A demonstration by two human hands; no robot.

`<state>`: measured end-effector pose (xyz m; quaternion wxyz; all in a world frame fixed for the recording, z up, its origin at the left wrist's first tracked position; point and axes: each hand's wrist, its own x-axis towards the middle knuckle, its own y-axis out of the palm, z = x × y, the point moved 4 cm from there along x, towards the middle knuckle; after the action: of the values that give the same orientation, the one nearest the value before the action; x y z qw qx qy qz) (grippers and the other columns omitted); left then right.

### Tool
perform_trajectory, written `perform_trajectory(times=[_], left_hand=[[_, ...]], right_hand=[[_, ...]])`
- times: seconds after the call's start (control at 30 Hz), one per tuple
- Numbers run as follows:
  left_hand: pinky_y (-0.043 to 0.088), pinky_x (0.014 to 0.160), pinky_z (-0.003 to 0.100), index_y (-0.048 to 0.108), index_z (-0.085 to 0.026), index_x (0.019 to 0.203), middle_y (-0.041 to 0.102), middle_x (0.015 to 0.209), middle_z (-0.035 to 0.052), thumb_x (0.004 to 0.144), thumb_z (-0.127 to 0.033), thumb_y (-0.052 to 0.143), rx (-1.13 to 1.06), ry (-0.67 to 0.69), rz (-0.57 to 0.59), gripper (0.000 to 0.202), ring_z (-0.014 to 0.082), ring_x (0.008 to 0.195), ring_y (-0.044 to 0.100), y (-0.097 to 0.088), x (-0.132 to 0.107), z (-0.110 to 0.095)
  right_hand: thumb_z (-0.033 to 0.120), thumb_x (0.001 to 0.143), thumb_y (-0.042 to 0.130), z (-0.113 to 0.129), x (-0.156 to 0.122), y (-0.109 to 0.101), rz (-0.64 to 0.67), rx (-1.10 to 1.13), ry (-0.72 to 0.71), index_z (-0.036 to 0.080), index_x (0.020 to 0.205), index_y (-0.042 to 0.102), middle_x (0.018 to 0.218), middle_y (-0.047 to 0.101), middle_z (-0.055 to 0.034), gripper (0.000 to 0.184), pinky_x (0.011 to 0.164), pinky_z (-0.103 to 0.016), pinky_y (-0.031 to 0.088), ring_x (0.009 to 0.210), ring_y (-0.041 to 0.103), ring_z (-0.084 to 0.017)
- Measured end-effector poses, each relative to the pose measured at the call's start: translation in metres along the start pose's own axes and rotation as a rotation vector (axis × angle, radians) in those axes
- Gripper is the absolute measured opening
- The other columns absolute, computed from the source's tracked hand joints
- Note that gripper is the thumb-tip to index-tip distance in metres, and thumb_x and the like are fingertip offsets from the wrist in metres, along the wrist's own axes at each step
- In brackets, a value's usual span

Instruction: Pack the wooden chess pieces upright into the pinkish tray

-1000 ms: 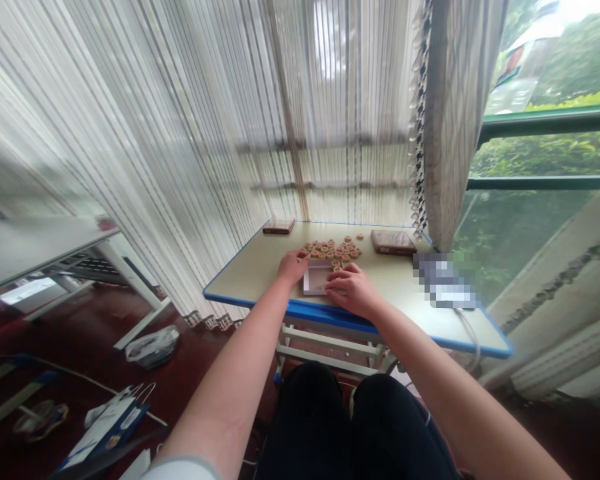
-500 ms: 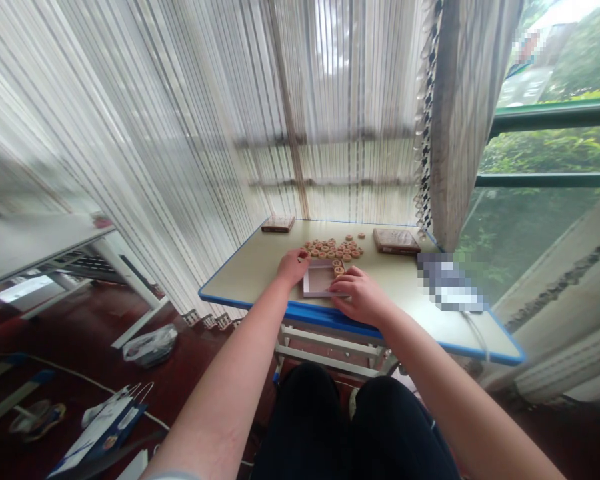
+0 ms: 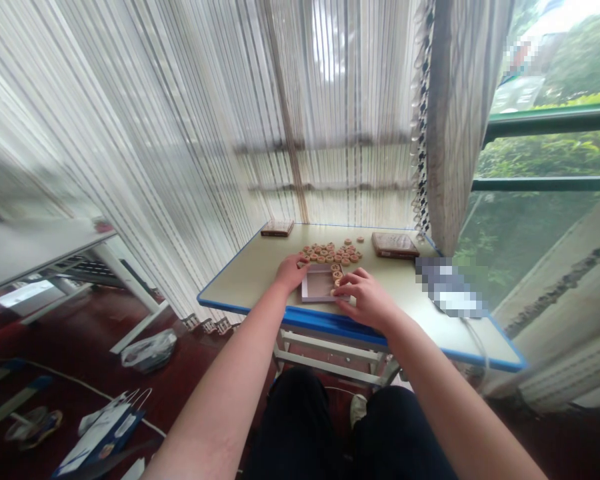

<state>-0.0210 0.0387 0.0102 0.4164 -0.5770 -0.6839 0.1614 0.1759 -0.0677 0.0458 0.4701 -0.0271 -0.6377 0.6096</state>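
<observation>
A shallow pale box [image 3: 305, 288] lies near the table's front edge. Round wooden Chinese chess pieces [image 3: 337, 275] form a column along its right inner side. My left hand [image 3: 290, 272] rests at the back left corner, fingers and thumb curled about the box wall. Over the right wall reaches my right hand [image 3: 364, 297], its fingertips pinching a chess piece [image 3: 333, 292] low in the front right corner; the fingers partly cover that piece. Just behind the box, several loose chess pieces [image 3: 330, 252] lie in a cluster close to my left fingertips.
The table [image 3: 245, 280] has a blue edge. A small brown box [image 3: 277, 229] stands at its back left, a larger one [image 3: 395, 245] at the back right. A blurred-out dark item [image 3: 450, 287] with a cable lies at right. String curtains [image 3: 205, 133] hang behind.
More of the column of pieces inside the box shows now, with a piece at my right fingertips in the front corner. My left hand stays at the box corner. The view has shifted slightly.
</observation>
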Motion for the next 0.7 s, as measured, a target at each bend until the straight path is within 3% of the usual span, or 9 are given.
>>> perform_trajectory(times=[0.33, 0.7], left_hand=[[0.046, 0.071, 0.026, 0.069, -0.018, 0.086, 0.067, 0.091, 0.0063, 0.075, -0.030, 0.058, 0.021, -0.005, -0.029, 0.020, 0.0157, 0.072, 0.060, -0.0008, 0.0008, 0.0020], [0.045, 0.075, 0.027, 0.069, -0.017, 0.086, 0.068, 0.092, 0.0074, 0.075, -0.030, 0.058, 0.022, -0.022, -0.026, 0.021, 0.0171, 0.077, 0.061, -0.0017, 0.0011, 0.0022]], right_hand=[[0.028, 0.077, 0.056, 0.0041, -0.0007, -0.0001, 0.066, 0.009, -0.014, 0.022, 0.089, 0.069, 0.089, 0.068, -0.0054, 0.019, 0.073, -0.034, 0.042, 0.080, 0.052, -0.020], [0.031, 0.077, 0.056, -0.0028, -0.0020, -0.0022, 0.065, -0.002, 0.076, 0.022, 0.075, 0.067, 0.080, 0.067, -0.0052, 0.014, 0.071, -0.033, 0.041, 0.079, 0.051, -0.021]])
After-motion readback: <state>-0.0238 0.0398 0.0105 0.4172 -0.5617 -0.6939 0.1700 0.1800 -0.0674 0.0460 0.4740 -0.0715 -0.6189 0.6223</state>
